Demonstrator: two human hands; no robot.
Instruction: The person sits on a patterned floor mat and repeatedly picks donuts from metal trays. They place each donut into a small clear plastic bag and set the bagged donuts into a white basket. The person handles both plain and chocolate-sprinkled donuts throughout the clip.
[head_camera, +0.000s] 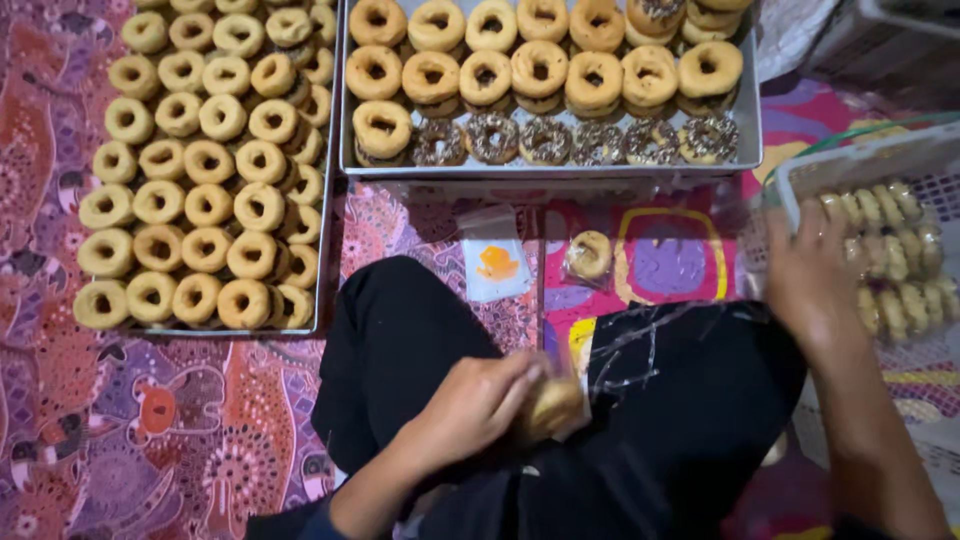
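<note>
I see my own two bare arms, no sleeves down to the wrist, no watch, ring or band on the left hand (478, 400) or the right hand (810, 285). Below the metal doughnut tray (545, 168) my legs are in plain black trousers (400, 350), the cloth creased, with faint pale streaks on the right thigh.

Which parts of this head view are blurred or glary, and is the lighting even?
Head view: the right hand is smeared by motion blur; the left hand and its wrapped doughnut are soft. The doughnut trays are sharp and evenly lit. Faint glare streaks the clear plastic sheet on the lap; the lower corners fall dim.
</note>
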